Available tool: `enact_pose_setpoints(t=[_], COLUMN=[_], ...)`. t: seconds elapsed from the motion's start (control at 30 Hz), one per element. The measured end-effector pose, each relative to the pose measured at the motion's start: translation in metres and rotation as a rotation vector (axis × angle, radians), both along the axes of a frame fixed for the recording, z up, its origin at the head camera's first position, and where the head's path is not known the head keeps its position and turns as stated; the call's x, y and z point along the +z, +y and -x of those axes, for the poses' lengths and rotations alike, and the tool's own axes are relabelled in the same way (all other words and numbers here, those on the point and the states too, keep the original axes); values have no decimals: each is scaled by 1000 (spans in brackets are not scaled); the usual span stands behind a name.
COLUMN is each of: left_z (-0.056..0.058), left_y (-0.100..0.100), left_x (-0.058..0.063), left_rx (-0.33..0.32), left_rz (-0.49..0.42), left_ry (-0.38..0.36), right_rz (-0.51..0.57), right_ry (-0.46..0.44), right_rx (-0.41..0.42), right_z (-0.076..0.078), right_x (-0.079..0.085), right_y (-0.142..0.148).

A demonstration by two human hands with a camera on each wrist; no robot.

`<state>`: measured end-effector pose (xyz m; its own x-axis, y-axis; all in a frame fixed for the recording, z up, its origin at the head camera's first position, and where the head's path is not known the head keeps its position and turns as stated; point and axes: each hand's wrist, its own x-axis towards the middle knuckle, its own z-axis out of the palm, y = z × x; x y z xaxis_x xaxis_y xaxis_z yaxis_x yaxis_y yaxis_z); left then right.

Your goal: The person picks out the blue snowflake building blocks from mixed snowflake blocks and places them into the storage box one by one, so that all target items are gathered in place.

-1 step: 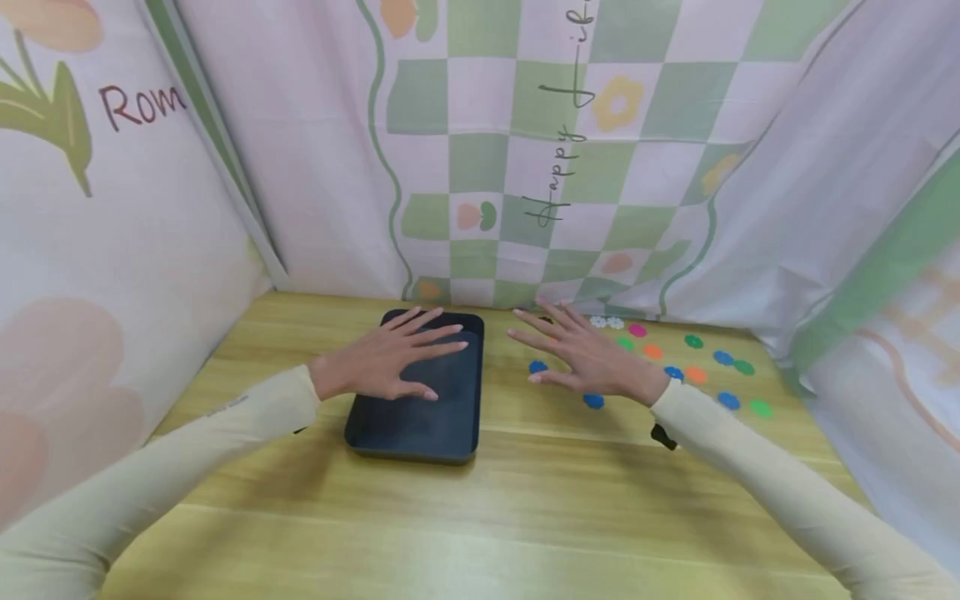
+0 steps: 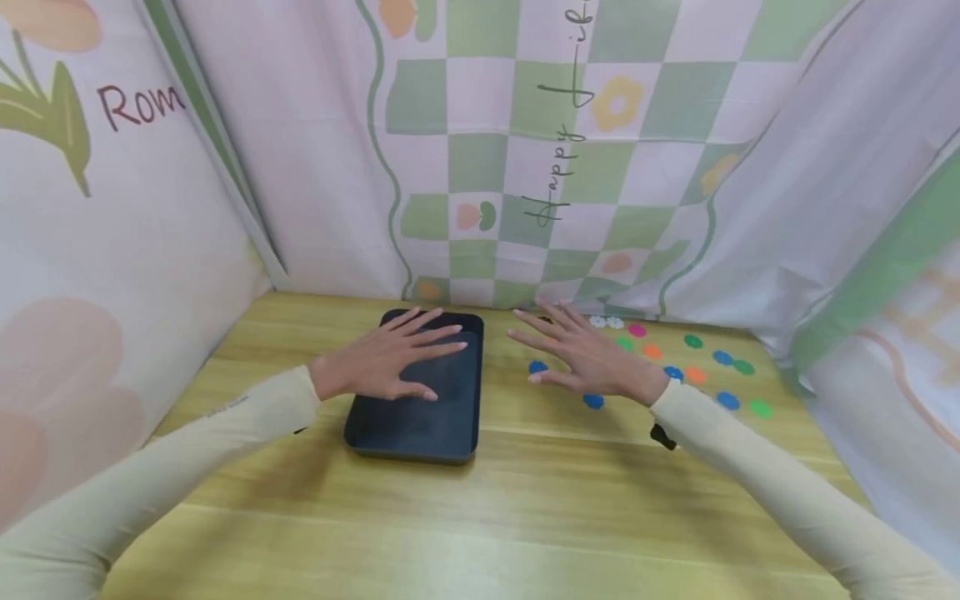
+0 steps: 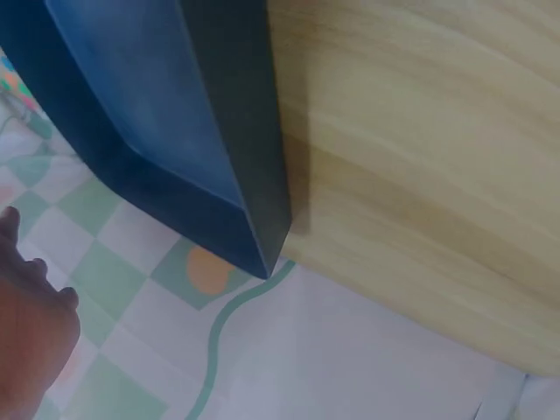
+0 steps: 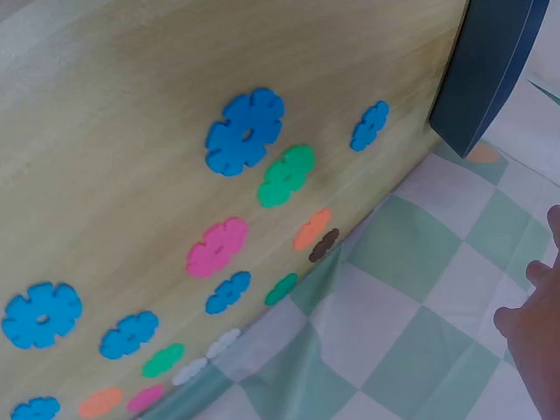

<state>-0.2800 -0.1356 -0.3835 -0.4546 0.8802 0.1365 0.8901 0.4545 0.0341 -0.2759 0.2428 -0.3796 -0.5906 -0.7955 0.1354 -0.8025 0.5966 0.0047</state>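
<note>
My left hand [image 2: 390, 358] hovers over the dark tray [image 2: 420, 429], palm down with its fingers spread and nothing held. To the right, my right hand [image 2: 588, 358] is spread in the same way above several flower-shaped plastic discs, also holding nothing. A blue disc [image 2: 537, 367] lies near its thumb and another blue disc [image 2: 593, 402] just below the palm. In the right wrist view, a pink disc [image 4: 217, 248] and a green disc [image 4: 286, 176] lie flat on the wood. The right hand hides part of the group in the head view.
The wooden table [image 2: 480, 533] carries the tray at left and the discs at back right, among them an orange disc [image 2: 696, 375] and a light green disc [image 2: 761, 408]. A checked curtain [image 2: 555, 167] hangs along the back edge, and cloth walls close both sides.
</note>
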Motion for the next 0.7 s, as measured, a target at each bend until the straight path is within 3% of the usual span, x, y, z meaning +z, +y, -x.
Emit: enact_pose_setpoints(t=[0.2,0.43,0.7], left_z=[2,9,7], left_y=[-6,-23,-29], left_x=[-9,-13,-13], left_rx=[40,194,379], left_rz=[-64,-176,-247], left_ry=[-45,-79,-120], right_rz=[54,217,338], right_ry=[-28,-103,-287], right_rx=[-30,-89,-175], right_z=[0,4,5], right_x=[-7,-14,-20], right_y=[5,18,32])
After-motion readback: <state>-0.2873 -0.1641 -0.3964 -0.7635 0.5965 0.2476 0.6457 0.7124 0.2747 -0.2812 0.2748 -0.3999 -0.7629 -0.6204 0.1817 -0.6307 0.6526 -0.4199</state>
